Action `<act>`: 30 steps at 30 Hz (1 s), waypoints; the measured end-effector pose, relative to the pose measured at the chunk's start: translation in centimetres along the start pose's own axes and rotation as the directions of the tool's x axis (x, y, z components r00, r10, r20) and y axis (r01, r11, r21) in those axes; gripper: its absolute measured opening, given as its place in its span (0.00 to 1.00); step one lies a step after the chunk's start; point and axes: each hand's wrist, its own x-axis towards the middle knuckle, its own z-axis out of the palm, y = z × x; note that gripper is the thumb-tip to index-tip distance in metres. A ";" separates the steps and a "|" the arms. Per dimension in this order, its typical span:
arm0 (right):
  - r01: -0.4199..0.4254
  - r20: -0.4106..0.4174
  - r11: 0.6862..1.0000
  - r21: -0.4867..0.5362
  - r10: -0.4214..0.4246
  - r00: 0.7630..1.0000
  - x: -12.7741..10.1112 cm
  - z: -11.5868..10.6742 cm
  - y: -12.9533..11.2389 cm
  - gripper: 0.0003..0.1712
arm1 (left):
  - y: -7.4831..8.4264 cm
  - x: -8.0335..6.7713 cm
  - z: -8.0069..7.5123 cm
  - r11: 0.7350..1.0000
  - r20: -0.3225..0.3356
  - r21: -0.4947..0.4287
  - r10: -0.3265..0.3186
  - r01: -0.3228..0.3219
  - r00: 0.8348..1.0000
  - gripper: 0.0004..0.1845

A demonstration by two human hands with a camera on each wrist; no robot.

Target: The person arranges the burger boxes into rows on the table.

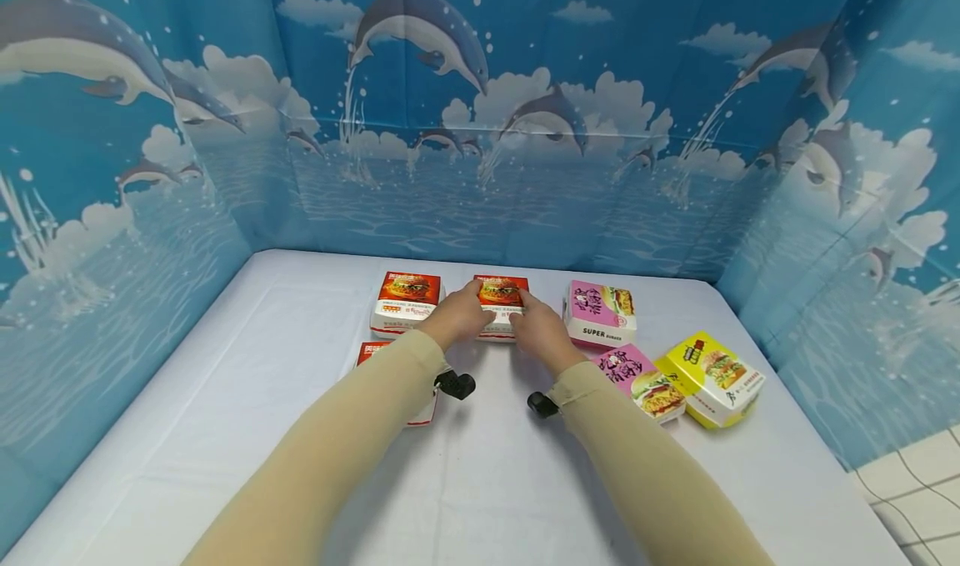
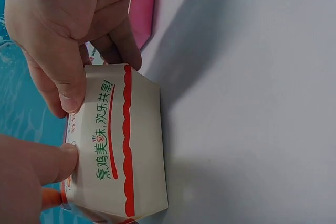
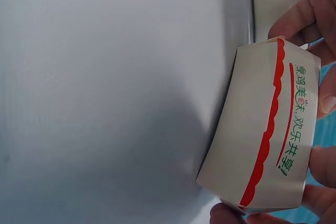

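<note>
A red-and-white burger box (image 1: 498, 318) stands at the back middle of the table, between my two hands. My left hand (image 1: 461, 312) grips its left side, thumb toward the front of the lid. On the opposite side my right hand (image 1: 542, 330) holds it the same way. The box's white front with a red wavy band (image 2: 128, 140) faces the left wrist camera, and its lid looks closed. In the right wrist view, several right-hand fingers (image 3: 320, 195) wrap the near end of the box (image 3: 252, 119). Part of the lid is hidden by the hands.
Another red-and-white box (image 1: 405, 303) stands just left, with a third (image 1: 422, 412) in front, partly behind my left sleeve. Rightward are a pink burger box (image 1: 600, 312), a second pink one (image 1: 637, 383) and a yellow box (image 1: 712, 378). A dolphin-print curtain (image 1: 480, 207) borders the white table (image 1: 480, 483).
</note>
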 end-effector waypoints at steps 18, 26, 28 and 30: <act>0.017 0.033 0.999 -0.038 -0.016 0.999 0.2 0.5 0.6 0.37 | 0.0 0.1 0.5 0.999 -0.017 0.036 -0.009 0.009 1.000 0.43; 0.004 0.044 1.000 -0.017 -0.003 0.999 0.3 0.6 0.8 0.37 | -0.1 0.6 0.7 0.999 -0.032 0.029 -0.033 0.033 0.999 0.43; -0.006 0.050 1.000 -0.007 0.006 0.999 0.3 0.6 0.9 0.37 | -0.1 0.5 0.7 0.999 -0.035 0.024 -0.033 0.034 0.999 0.42; -0.013 0.052 1.000 0.005 0.013 0.999 0.3 0.7 0.9 0.37 | 0.0 0.4 0.7 0.999 -0.037 0.015 -0.031 0.032 0.999 0.42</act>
